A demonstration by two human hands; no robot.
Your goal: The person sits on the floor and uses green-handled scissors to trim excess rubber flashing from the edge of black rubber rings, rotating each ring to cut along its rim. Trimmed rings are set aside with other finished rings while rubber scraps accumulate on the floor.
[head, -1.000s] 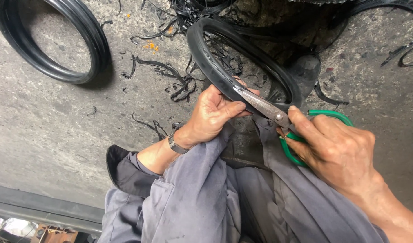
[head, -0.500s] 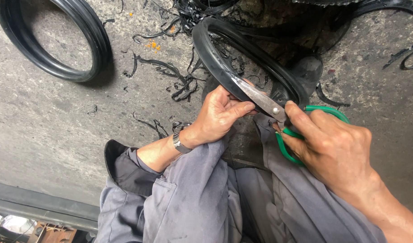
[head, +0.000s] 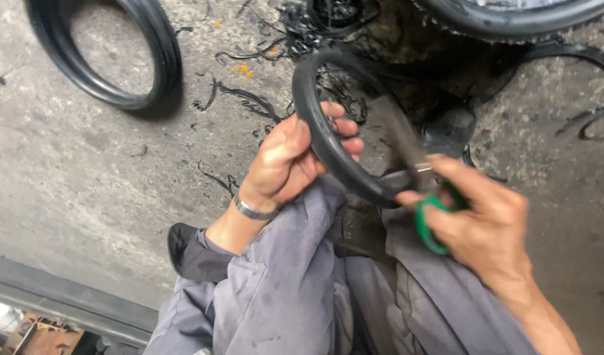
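Observation:
My left hand (head: pixel 295 158) grips the left side of a black rubber ring (head: pixel 315 125), thumb outside and fingers curled through it. The ring stands tilted over my grey-trousered knees. My right hand (head: pixel 479 223) holds green-handled scissors (head: pixel 428 227), fingers through the loops. The blades (head: pixel 400 141) point up and away inside the ring and are blurred by motion. A metal bracelet (head: pixel 252 210) circles my left wrist.
Another black rubber ring (head: pixel 127 72) lies on the concrete floor at upper left. Thin black rubber trimmings (head: pixel 239 98) are scattered about the floor ahead. A larger tyre (head: pixel 512 20) sits at the top right. A grey ledge (head: pixel 58 296) runs along the lower left.
My left hand has turned the ring and shifted its grip along the rim. The scissors have swung from lying across the ring's edge to pointing upward inside it.

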